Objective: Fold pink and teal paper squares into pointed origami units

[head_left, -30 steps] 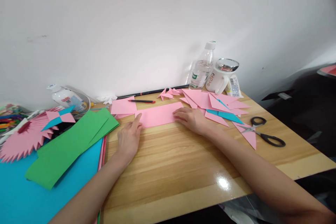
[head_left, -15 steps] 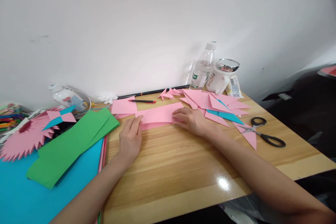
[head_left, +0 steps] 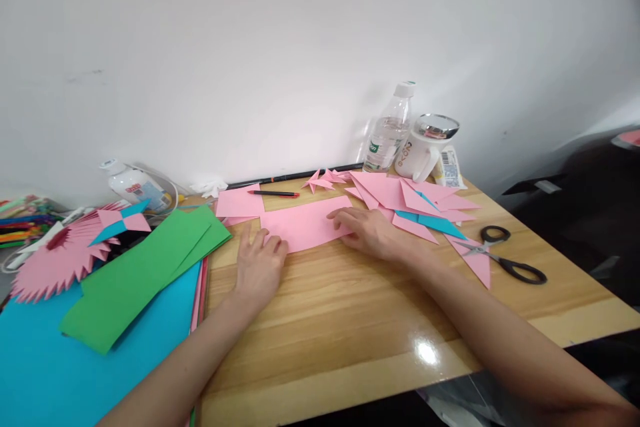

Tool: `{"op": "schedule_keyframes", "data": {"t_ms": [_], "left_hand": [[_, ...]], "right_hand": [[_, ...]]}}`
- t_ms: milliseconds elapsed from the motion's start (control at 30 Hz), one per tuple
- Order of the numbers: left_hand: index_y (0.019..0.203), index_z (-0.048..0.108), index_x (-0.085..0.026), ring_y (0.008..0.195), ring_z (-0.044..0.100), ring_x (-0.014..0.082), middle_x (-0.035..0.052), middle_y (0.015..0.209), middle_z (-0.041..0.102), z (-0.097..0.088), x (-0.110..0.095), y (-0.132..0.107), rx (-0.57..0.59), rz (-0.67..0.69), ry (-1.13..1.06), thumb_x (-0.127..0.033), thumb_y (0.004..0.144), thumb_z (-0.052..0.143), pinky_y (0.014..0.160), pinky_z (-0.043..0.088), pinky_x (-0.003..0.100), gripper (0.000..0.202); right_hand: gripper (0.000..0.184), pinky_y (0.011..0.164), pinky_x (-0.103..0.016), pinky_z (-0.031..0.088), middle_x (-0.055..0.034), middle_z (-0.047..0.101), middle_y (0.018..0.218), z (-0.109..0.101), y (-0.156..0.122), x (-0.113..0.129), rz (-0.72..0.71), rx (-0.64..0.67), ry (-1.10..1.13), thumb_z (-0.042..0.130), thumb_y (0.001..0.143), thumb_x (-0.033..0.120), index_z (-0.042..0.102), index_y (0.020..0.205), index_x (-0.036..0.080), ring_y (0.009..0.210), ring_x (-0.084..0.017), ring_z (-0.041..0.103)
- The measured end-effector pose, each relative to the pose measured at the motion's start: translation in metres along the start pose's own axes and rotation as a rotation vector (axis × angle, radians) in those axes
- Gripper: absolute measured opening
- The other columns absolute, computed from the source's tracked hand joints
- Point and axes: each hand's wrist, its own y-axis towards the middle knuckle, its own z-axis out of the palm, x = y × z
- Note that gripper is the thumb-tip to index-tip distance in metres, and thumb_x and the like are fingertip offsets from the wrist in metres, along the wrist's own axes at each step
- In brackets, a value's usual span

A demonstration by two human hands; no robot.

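Observation:
A pink paper strip (head_left: 307, 223) lies nearly flat on the wooden table in front of me. My left hand (head_left: 261, 259) rests on its left end, fingers apart and bent, tips pressing on the paper. Over the right end, my right hand (head_left: 367, 230) lies with its fingers stretched across the strip; its thumb is partly hidden near the front edge. Behind the left end is another pink sheet (head_left: 239, 203), with a black and red pen (head_left: 274, 193) lying partly on it.
Folded pink and blue pieces (head_left: 400, 197) lie right of the strip, with black-handled scissors (head_left: 505, 257) beyond. A water bottle (head_left: 387, 137) and a white mug (head_left: 423, 147) stand by the wall. Green strips (head_left: 143, 273) lie on blue paper (head_left: 145, 367) at left. Small pink stars (head_left: 320, 180) sit behind.
The strip's raised upper layer has come down, and one flat surface shows now. My left hand has moved right onto the paper and its fingers have spread. The right hand stays near the right end.

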Motion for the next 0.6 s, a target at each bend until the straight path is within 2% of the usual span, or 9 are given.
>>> {"op": "schedule_keyframes", "data": {"t_ms": [33, 100, 167, 200, 267, 333, 367, 467, 600], "left_hand": [[0.090, 0.069, -0.016, 0.092, 0.063, 0.0272, 0.0094, 0.089, 0.072, -0.002, -0.001, 0.000, 0.010, 0.030, 0.013, -0.003, 0.083, 0.047, 0.096, 0.040, 0.054, 0.027], [0.098, 0.068, -0.012, 0.088, 0.066, 0.0246, 0.0113, 0.095, 0.072, -0.006, -0.003, -0.004, 0.011, 0.090, 0.043, 0.001, 0.079, 0.045, 0.092, 0.046, 0.047, 0.032], [0.105, 0.065, -0.007, 0.090, 0.067, 0.0234, 0.0146, 0.102, 0.071, -0.007, -0.008, -0.013, -0.027, 0.171, 0.085, 0.003, 0.076, 0.044, 0.081, 0.052, 0.036, 0.037], [0.106, 0.064, -0.005, 0.094, 0.067, 0.0242, 0.0162, 0.105, 0.070, -0.008, -0.011, -0.019, -0.058, 0.226, 0.108, 0.002, 0.076, 0.043, 0.080, 0.052, 0.035, 0.038], [0.102, 0.065, -0.003, 0.095, 0.067, 0.0250, 0.0180, 0.104, 0.070, -0.009, -0.019, -0.033, -0.113, 0.351, 0.114, 0.000, 0.078, 0.042, 0.084, 0.051, 0.035, 0.034], [0.098, 0.066, -0.002, 0.095, 0.067, 0.0258, 0.0191, 0.101, 0.070, -0.009, -0.028, -0.049, -0.122, 0.400, 0.116, -0.005, 0.081, 0.041, 0.088, 0.050, 0.037, 0.031], [0.097, 0.066, -0.002, 0.096, 0.067, 0.0269, 0.0201, 0.100, 0.070, -0.010, -0.031, -0.057, -0.138, 0.403, 0.119, -0.007, 0.082, 0.040, 0.088, 0.049, 0.038, 0.031], [0.110, 0.061, -0.002, 0.107, 0.063, 0.0267, 0.0196, 0.113, 0.066, -0.012, -0.037, -0.078, -0.162, 0.421, 0.143, -0.005, 0.082, 0.038, 0.094, 0.046, 0.040, 0.036], [0.121, 0.054, -0.001, 0.111, 0.060, 0.0260, 0.0198, 0.119, 0.063, -0.015, -0.039, -0.095, -0.127, 0.399, 0.188, -0.004, 0.081, 0.038, 0.097, 0.044, 0.040, 0.044]], "right_hand": [[0.035, 0.073, -0.032, 0.052, -0.0100, 0.060, 0.127, -0.004, 0.001, 0.004, 0.005, 0.026, -0.021, 0.054, 0.075, 0.010, 0.061, 0.109, 0.017, 0.107, -0.024, 0.060], [0.050, 0.090, -0.042, 0.049, -0.0134, 0.048, 0.140, -0.009, 0.002, 0.020, -0.032, 0.066, -0.057, 0.049, 0.077, 0.008, 0.052, 0.126, 0.014, 0.124, -0.028, 0.049], [0.058, 0.109, -0.049, 0.032, -0.0167, 0.035, 0.148, -0.008, -0.001, 0.044, -0.126, 0.090, -0.041, 0.040, 0.082, 0.003, 0.037, 0.140, 0.009, 0.138, -0.025, 0.031], [0.058, 0.113, -0.047, 0.025, -0.0169, 0.029, 0.151, -0.005, -0.003, 0.058, -0.184, 0.119, -0.005, 0.039, 0.086, 0.007, 0.030, 0.143, 0.007, 0.141, -0.024, 0.023], [0.069, 0.116, -0.044, 0.021, -0.0206, 0.019, 0.153, 0.006, -0.012, 0.084, -0.261, 0.194, 0.074, 0.049, 0.091, 0.031, 0.020, 0.146, 0.000, 0.143, -0.025, 0.013], [0.090, 0.116, -0.045, 0.020, -0.0227, 0.020, 0.152, 0.018, -0.022, 0.102, -0.282, 0.249, 0.124, 0.052, 0.086, 0.055, 0.018, 0.146, -0.002, 0.143, -0.028, 0.013], [0.093, 0.117, -0.047, 0.018, -0.0224, 0.022, 0.151, 0.023, -0.028, 0.106, -0.276, 0.263, 0.128, 0.050, 0.085, 0.061, 0.018, 0.146, -0.001, 0.143, -0.028, 0.014], [0.088, 0.115, -0.053, 0.017, -0.0219, 0.023, 0.151, 0.031, -0.050, 0.104, -0.161, 0.245, 0.056, 0.044, 0.086, 0.063, 0.022, 0.147, 0.005, 0.142, -0.031, 0.017], [0.084, 0.110, -0.059, 0.022, -0.0245, 0.018, 0.152, 0.033, -0.094, 0.086, 0.160, 0.098, -0.142, 0.035, 0.091, 0.060, 0.014, 0.149, 0.004, 0.142, -0.035, 0.011]]}}
